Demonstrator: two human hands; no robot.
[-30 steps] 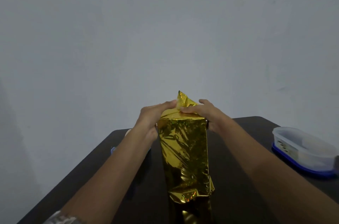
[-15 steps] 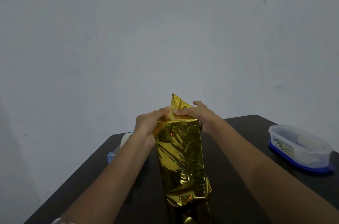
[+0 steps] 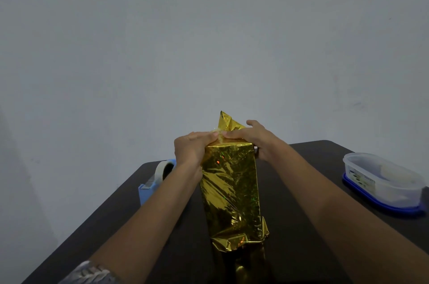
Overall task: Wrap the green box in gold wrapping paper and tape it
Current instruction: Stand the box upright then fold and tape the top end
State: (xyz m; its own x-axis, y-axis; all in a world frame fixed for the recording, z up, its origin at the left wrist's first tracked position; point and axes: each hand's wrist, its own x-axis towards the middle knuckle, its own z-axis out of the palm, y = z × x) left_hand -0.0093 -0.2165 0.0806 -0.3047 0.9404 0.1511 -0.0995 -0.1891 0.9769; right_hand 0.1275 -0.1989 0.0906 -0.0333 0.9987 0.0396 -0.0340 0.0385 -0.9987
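Note:
The box wrapped in gold wrapping paper (image 3: 229, 190) stands upright on the dark table (image 3: 301, 225); no green shows through. A pointed gold flap (image 3: 226, 121) sticks up at its top behind my fingers. My left hand (image 3: 190, 149) lies over the top left corner, its fingers pressing the folded paper flat on the top. My right hand (image 3: 255, 137) comes from the right, fingers laid across the top against the flap, thumb down the right side. The fingertips of both hands meet at the middle of the top. Crumpled folds show at the box's lower end.
A blue tape dispenser (image 3: 157, 179) with a white roll stands on the table's left side, behind my left forearm. A clear plastic container with a blue lid underneath (image 3: 380, 181) sits at the right edge. A plain wall is behind the table.
The flap at the top stands a little lower and my fingertips have closed together over the top. The view has shifted, and the tape dispenser now shows at the left.

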